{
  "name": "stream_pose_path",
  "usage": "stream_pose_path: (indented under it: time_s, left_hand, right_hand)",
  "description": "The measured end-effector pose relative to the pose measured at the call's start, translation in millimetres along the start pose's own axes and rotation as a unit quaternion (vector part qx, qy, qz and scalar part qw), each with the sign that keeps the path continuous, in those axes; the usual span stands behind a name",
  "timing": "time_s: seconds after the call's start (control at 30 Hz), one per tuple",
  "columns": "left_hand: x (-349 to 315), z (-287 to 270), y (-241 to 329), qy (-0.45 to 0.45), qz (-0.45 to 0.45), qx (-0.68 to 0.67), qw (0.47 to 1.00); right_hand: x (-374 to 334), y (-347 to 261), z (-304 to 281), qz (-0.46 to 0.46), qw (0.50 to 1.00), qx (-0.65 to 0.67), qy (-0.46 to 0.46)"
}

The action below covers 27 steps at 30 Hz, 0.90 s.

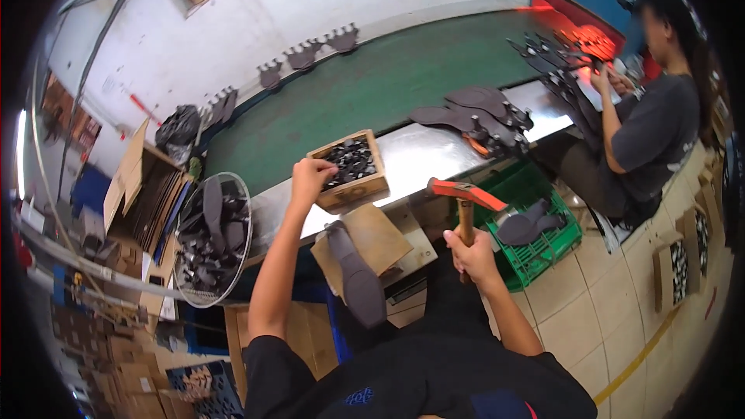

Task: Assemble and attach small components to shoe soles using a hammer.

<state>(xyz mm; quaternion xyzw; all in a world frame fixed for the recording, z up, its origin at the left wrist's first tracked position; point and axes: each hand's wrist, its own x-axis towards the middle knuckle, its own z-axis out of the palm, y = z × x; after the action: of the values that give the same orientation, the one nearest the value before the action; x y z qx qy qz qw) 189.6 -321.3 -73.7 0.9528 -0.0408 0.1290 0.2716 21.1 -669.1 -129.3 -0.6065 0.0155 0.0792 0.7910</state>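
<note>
My right hand (pixel 475 257) is wrapped round the wooden handle of a hammer (pixel 466 194), its orange-red head up. At the left edge of a wooden box (pixel 358 186), my left hand (pixel 309 178) has its fingertips closed together over small black parts (pixel 351 160). Whatever those fingers pinch is too small to name. Below the box, a dark grey shoe sole (pixel 355 275) lies with its narrow end on a brown pad (pixel 376 234). Its wide end extends toward my lap.
A green conveyor belt (pixel 310 124) runs behind a metal ledge, where several soles (pixel 473 112) are piled. A wire basket (pixel 233 279) of dark pieces stands left, a green crate (pixel 535 260) right. Another person (pixel 660 109) sits farther right, handling parts.
</note>
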Motion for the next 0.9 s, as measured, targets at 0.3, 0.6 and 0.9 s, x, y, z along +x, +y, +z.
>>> stream_pose_path:
  time_s: [0.3, 0.6, 0.9]
  left_hand:
    - [-147, -54, 119, 0.183, 0.196, -0.073, 0.960]
    - [-211, -88, 141, 0.213, 0.346, 0.186, 0.895]
    - [-229, -60, 144, 0.236, 0.151, -0.219, 0.935]
  right_hand:
    - [15, -67, 73, -0.054, 0.995, 0.014, -0.083]
    - [-18, -86, 121, -0.124, 0.968, -0.010, -0.220]
    - [-23, -68, 116, -0.069, 0.963, 0.072, -0.249]
